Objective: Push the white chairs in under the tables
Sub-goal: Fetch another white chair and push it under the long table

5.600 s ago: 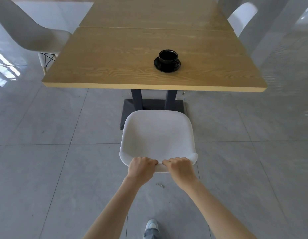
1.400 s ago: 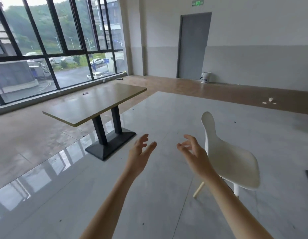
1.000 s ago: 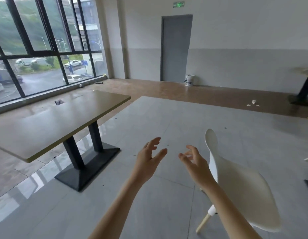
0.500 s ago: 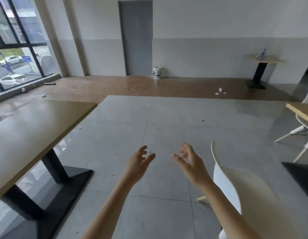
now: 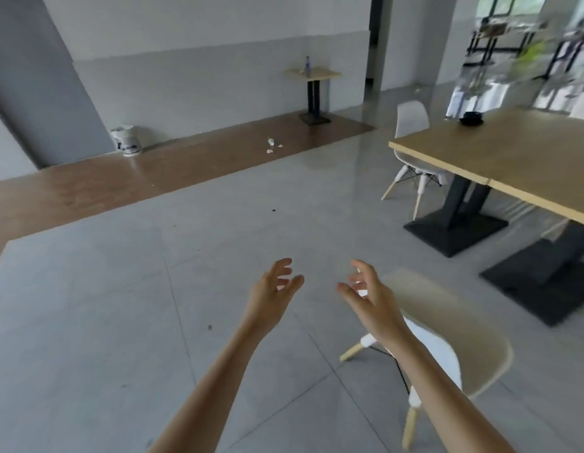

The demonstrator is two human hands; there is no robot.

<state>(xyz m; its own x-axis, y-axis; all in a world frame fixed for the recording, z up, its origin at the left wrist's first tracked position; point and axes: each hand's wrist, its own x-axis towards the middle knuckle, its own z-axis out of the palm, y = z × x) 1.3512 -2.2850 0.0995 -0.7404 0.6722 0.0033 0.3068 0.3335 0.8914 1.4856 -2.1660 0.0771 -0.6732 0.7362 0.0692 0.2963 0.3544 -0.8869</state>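
Both hands, left and right, are reaching out empty, fingers spread, while the white moulded-plastic chair just beyond the right fingertips is standing clear of the long wooden table, unpushed.

Grey tile floor, brown strip along wall. Wall white above, grey below. Grey door far left. White bucket beside door. Small side table at wall, bottle atop. Blurred windows top right.

a bare canteen or café hall — long wooden desk on black pedestals, white shell chairs, grey tiled floor — with a small side desk by the wall.
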